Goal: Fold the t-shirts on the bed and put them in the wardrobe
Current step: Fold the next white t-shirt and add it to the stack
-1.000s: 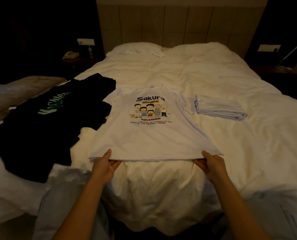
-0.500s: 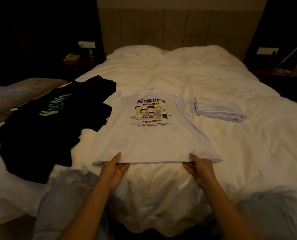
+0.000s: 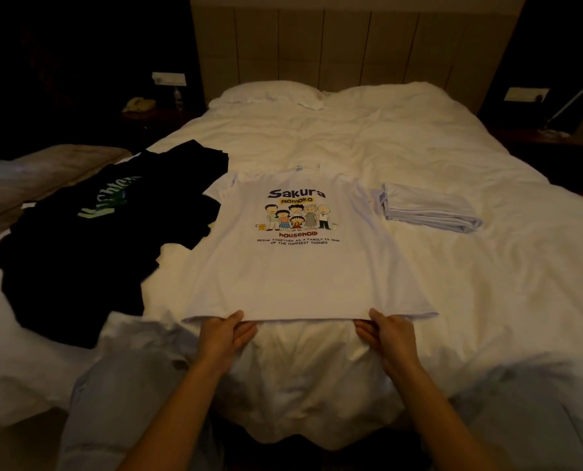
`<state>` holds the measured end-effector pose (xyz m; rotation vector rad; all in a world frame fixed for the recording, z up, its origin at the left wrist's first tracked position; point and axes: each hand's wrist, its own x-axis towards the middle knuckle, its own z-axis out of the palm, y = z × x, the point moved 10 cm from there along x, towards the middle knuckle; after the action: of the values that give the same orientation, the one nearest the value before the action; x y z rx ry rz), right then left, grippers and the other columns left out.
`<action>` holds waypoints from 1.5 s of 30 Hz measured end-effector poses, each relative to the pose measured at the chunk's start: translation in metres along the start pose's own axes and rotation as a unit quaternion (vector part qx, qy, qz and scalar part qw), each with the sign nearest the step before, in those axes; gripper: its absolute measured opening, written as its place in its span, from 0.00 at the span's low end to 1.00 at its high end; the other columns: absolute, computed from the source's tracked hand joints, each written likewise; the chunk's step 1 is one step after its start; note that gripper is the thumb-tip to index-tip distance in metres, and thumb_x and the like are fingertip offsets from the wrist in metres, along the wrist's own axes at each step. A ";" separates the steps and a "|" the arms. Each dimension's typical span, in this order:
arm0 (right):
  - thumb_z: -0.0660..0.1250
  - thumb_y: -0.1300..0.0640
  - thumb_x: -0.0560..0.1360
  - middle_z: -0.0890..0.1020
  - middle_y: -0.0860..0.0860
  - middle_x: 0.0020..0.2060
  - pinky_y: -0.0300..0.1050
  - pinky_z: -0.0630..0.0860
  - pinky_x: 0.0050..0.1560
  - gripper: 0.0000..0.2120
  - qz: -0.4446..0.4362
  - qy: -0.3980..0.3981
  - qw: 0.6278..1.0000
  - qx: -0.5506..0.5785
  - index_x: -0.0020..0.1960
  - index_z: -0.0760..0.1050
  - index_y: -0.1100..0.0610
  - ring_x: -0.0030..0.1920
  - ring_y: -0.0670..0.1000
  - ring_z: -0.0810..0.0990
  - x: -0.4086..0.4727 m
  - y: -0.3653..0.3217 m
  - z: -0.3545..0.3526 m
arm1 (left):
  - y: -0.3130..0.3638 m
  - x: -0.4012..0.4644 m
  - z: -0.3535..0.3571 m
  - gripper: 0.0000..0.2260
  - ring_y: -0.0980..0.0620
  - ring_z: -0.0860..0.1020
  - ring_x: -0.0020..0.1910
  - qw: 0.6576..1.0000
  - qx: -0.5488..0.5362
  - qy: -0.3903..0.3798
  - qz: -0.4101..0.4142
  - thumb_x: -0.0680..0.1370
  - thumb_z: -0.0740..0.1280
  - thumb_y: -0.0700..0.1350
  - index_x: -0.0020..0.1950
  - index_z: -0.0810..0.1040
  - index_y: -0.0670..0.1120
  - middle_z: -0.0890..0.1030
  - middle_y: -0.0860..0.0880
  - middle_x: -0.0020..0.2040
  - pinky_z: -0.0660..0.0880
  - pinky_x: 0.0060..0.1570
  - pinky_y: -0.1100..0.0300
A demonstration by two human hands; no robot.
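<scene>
White t-shirt point(image 3: 303, 266): lies print-up and spread flat near the foot of the bed point(image 3: 419, 147), collar away from the person; probably laid out this way so that the sides can be folded evenly.
Left hand point(image 3: 224, 334): pinches the hem near the shirt's left corner, thumb on top and fingers tucked under the cloth.
Right hand point(image 3: 387, 333): pinches the hem near the right corner in the same way; the paired grip seemingly keeps the hem taut and square.
Black t-shirts point(image 3: 89, 232): a loose, unfolded heap just left of the white one, one edge touching its sleeve; apparently waiting their turn.
Folded pale garment point(image 3: 429, 212): a flat bundle just right of the white shirt, apart from it, likely set aside as finished.
Hidden or unclear: the fingers under the hem cannot be seen; the number of black shirts in the heap cannot be told; their green lettering is creased and unreadable; the room around the bed is too dark to make out; no wardrobe shows in view.
</scene>
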<state>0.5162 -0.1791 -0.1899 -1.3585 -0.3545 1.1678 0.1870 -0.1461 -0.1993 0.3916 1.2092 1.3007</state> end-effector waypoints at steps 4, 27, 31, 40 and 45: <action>0.63 0.57 0.80 0.81 0.56 0.27 0.40 0.77 0.26 0.14 -0.010 -0.054 0.981 -0.184 0.39 0.78 0.64 0.26 0.53 0.79 -0.004 -0.013 0.010 | 0.016 -0.011 0.007 0.18 0.49 0.80 0.23 0.973 0.227 0.021 0.042 0.82 0.63 0.47 0.43 0.80 0.32 0.81 0.43 0.27 0.78 0.24 0.60; 0.64 0.51 0.80 0.74 0.59 0.69 0.46 0.68 0.62 0.25 -0.261 0.024 0.836 -0.483 0.73 0.66 0.61 0.68 0.60 0.72 0.170 -0.161 0.094 | 0.057 0.120 0.281 0.20 0.43 0.72 0.66 0.649 0.651 -0.163 0.360 0.83 0.56 0.53 0.70 0.69 0.43 0.74 0.43 0.67 0.70 0.62 0.50; 0.67 0.51 0.77 0.78 0.58 0.53 0.42 0.65 0.48 0.16 -0.186 0.045 0.903 -0.384 0.59 0.73 0.60 0.51 0.56 0.76 0.229 -0.159 0.090 | 0.052 0.170 0.306 0.25 0.44 0.61 0.76 0.620 0.684 -0.151 0.353 0.84 0.54 0.55 0.78 0.61 0.43 0.63 0.43 0.77 0.59 0.74 0.49; 0.75 0.47 0.66 0.76 0.56 0.66 0.55 0.73 0.65 0.40 -0.115 0.033 0.980 -0.158 0.73 0.68 0.61 0.63 0.58 0.77 0.315 -0.151 0.125 | 0.065 0.233 0.353 0.23 0.45 0.58 0.77 0.578 0.702 -0.154 0.388 0.85 0.51 0.53 0.77 0.62 0.42 0.63 0.42 0.77 0.54 0.75 0.52; 0.69 0.51 0.76 0.80 0.59 0.61 0.47 0.71 0.60 0.23 -0.218 0.111 0.903 -0.353 0.67 0.75 0.63 0.62 0.59 0.77 0.330 -0.179 0.138 | 0.069 0.246 0.367 0.35 0.45 0.68 0.68 0.567 0.686 -0.159 0.428 0.78 0.40 0.61 0.69 0.71 0.42 0.74 0.43 0.67 0.64 0.69 0.49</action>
<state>0.6321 0.1997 -0.1322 -1.8852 -0.9259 0.4995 0.4123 0.2299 -0.1115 2.4979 1.5429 0.5882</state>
